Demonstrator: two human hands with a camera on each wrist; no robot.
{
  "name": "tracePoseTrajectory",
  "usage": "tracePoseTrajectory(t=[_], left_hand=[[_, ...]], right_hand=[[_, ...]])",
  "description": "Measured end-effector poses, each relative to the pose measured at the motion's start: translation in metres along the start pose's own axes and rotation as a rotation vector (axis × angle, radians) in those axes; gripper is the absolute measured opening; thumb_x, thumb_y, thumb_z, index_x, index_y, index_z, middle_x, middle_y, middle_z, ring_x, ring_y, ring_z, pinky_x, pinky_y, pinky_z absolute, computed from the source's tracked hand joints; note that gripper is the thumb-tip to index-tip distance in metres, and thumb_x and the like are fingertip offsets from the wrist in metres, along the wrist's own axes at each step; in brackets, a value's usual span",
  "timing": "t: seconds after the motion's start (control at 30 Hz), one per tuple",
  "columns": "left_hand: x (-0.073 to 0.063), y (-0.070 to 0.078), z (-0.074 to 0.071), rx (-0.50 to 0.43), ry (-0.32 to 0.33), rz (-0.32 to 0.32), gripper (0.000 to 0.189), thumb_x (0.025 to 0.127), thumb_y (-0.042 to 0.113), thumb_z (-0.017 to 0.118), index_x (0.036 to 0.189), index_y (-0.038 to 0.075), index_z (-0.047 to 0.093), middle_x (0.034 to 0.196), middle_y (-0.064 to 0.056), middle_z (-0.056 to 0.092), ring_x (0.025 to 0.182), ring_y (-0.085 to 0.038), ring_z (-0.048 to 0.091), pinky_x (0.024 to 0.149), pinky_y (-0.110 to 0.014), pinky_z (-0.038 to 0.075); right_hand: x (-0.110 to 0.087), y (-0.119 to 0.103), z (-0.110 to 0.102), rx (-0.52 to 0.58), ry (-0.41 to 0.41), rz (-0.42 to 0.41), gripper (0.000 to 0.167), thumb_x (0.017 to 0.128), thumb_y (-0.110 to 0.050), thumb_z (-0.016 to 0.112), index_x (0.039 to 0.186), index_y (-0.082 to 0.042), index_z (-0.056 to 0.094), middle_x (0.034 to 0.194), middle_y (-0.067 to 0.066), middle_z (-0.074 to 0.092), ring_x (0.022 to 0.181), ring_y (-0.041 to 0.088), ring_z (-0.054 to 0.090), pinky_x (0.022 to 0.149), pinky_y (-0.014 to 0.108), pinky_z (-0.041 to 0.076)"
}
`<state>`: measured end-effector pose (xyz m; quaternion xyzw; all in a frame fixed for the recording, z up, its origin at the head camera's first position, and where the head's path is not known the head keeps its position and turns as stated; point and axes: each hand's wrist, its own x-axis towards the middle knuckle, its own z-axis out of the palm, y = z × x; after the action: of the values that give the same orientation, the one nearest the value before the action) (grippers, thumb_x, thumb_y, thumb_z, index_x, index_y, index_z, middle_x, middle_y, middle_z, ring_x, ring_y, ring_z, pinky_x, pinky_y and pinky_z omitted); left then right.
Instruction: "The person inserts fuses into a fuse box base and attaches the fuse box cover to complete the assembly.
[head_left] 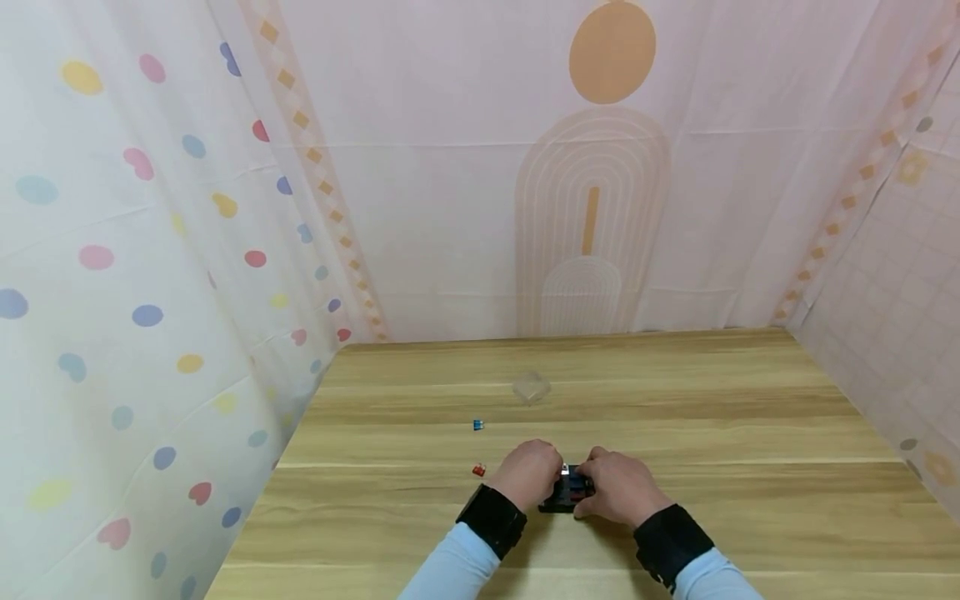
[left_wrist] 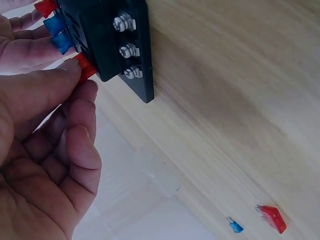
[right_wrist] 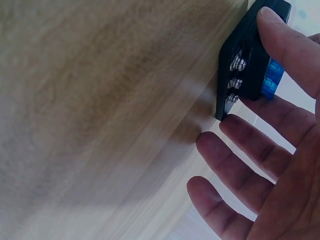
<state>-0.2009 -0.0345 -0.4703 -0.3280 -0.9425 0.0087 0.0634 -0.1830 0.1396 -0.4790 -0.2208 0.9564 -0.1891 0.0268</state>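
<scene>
A black fuse block (head_left: 557,504) with screw terminals (left_wrist: 129,50) along its side sits on the table between both hands. My left hand (head_left: 531,473) pinches a red blade fuse (left_wrist: 86,67) between thumb and forefinger, at the end of the row on the block. Farther along that row are two blue fuses (left_wrist: 61,42) and another red fuse (left_wrist: 46,8). My right hand (head_left: 627,490) holds the block between thumb and index finger, its other fingers spread beside it. How deep the pinched fuse sits is hidden by the fingertips.
Left of the hands, a loose red fuse (head_left: 479,470) lies on the wooden table (head_left: 360,517), with a loose blue fuse (head_left: 478,425) behind it. A clear plastic cover (head_left: 531,387) lies farther back. Patterned curtains (head_left: 450,208) hang behind the table and at its sides.
</scene>
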Motion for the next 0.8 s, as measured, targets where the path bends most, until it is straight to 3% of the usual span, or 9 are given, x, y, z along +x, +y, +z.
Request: tracePoseTrajectory(t=[0.8], left_hand=[[0.0006, 0.0026, 0.0026, 0.004, -0.038, -0.012, 0.012, 0.083, 0.009, 0.078, 0.074, 0.015, 0.072, 0.07, 0.006, 0.06, 0.065, -0.004, 0.052, 0.067, -0.019, 0.047]], right_hand=[[-0.0002, -0.0002, 0.0005, -0.004, -0.006, -0.015, 0.048, 0.066, -0.032, 0.092, 0.102, -0.005, 0.075, 0.09, 0.001, 0.057, 0.072, 0.016, 0.053, 0.065, 0.039, 0.048]])
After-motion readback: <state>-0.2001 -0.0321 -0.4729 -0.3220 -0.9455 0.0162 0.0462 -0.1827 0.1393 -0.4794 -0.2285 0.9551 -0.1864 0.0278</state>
